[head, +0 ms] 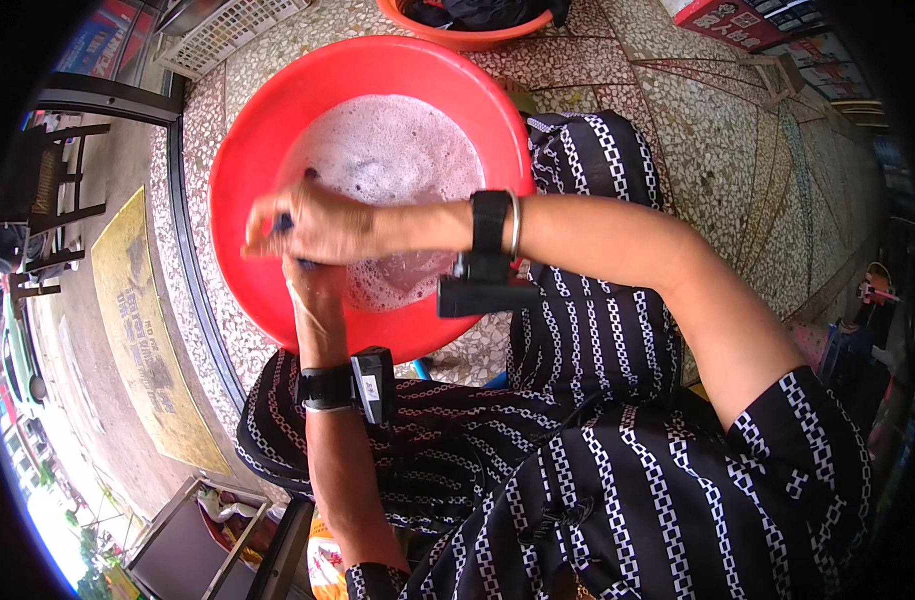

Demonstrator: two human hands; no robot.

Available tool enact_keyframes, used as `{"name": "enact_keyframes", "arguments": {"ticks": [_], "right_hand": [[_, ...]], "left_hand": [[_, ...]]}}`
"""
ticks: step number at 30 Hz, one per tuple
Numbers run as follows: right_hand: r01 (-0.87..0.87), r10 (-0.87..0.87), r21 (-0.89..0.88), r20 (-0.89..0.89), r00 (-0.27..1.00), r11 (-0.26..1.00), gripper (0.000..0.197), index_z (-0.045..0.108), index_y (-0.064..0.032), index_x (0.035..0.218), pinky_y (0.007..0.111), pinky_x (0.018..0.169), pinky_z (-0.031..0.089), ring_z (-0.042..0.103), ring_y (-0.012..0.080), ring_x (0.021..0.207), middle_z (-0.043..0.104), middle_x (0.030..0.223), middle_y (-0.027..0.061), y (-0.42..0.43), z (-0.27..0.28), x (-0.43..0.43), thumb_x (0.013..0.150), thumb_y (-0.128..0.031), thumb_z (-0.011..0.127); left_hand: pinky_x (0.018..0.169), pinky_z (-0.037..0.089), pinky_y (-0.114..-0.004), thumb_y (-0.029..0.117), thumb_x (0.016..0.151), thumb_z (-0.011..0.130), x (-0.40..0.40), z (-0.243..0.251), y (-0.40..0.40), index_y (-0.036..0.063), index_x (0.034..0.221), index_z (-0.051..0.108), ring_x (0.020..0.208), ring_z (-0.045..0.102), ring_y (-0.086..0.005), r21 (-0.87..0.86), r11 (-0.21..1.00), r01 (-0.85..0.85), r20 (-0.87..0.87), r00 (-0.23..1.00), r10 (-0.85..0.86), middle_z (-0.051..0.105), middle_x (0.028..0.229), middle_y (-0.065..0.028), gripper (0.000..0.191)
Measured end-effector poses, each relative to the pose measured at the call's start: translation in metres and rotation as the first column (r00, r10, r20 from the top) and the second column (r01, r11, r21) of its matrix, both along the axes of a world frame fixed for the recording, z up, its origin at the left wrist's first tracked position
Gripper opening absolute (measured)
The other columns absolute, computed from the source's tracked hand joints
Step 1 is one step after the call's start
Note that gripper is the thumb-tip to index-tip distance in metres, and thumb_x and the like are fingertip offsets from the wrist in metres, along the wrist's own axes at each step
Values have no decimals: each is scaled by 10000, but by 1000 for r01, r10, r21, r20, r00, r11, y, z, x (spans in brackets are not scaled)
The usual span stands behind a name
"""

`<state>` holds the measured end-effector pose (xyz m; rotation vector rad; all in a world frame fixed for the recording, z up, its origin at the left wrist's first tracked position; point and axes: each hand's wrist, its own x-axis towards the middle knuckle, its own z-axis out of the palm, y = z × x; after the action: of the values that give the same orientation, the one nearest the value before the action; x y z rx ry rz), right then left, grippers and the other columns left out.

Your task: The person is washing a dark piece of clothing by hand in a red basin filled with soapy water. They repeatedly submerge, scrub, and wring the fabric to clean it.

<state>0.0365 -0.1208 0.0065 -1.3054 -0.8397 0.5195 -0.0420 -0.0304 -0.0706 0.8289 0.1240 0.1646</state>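
My right hand is closed on a small dark cloth, bits of which show between its blurred fingers. Just below it, my left hand meets the right hand and holds the same cloth; its fingers are mostly hidden. Both hands are over the left side of a large red plastic basin. Foamy, greyish-pink water fills the bottom of the basin, above any visible contents. A black strap with a small black device is on my right wrist, and a similar device on my left.
An orange basin with dark clothes stands beyond the red one. At the upper left is a white plastic basket. A metal door track runs along the left, with a yellow mat outside. My knees flank the basin's near right side.
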Motion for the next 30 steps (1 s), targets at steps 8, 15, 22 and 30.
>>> {"name": "enact_keyframes", "arguments": {"ticks": [8,15,22,30], "right_hand": [[222,-137,-121,491,861,967,531,651,-71,613,457,778,407,558,293,510,566,544,134,-12,-10,-38,752,-571,541],[374,-198,-228,550,811,899,415,596,-87,518,370,508,451,559,260,449,556,496,110,-6,-30,5,817,-368,530],[-42,-29,-364,-187,982,930,549,550,-67,519,253,480,373,442,71,477,468,481,-38,-19,-37,56,743,-566,595],[-349,294,-162,-289,911,923,214,621,-3,892,207,673,468,578,91,724,621,791,22,-22,-14,61,773,-178,652]], "left_hand": [[888,326,-349,339,922,357,-51,-3,-13,51,1199,339,1054,397,-180,-36,999,4,-307,952,-15,412,1153,-64,400],[677,435,-365,443,874,425,6,29,-47,126,1017,521,817,506,-149,-216,925,-314,-669,737,94,541,917,-2,360],[827,422,-364,304,903,469,12,43,-7,70,824,521,803,521,-172,-211,929,-305,-365,906,215,539,805,-43,252],[834,416,-275,131,905,469,-5,12,26,-19,1079,513,888,505,-145,-140,978,-156,-261,958,115,529,968,-56,234]]}}
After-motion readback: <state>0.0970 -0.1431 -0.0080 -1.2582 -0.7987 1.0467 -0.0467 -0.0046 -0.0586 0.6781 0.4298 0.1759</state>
